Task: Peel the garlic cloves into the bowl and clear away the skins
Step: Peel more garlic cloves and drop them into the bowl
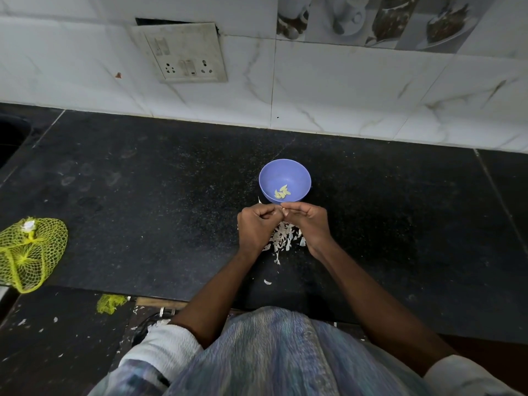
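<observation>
Garlic cloves (282,192): a small cluster of peeled, pale yellow-green cloves is being kept at the bottom of the bowl, toward its near side.
Bowl (297,172): the blue bowl is being left upright on the dark counter (160,195), just beyond the fingertips of both hands.
Left hand (255,228): its fingers are being curled inward, thumb and fingertips drawn together at the point where the two hands meet.
Right hand (307,221): its fingers are being curled too, and something small and pale is being pinched at the fingertips; it is too small for a clove to be told from a scrap of skin.
Skins (283,238): a loose white heap is being left on the counter under and between the wrists, with stray flakes (267,281) trailing toward the counter's near edge.
Done, by judgement: several cloves are being counted as peeled, going by the bowl and the heap.
Left, by judgement: peeling is being carried on, and no skins are being cleared yet.
Net bag (30,252): a yellow mesh bag is being left lying well apart, at the counter's left end; how many cloves are remaining cannot be told.
</observation>
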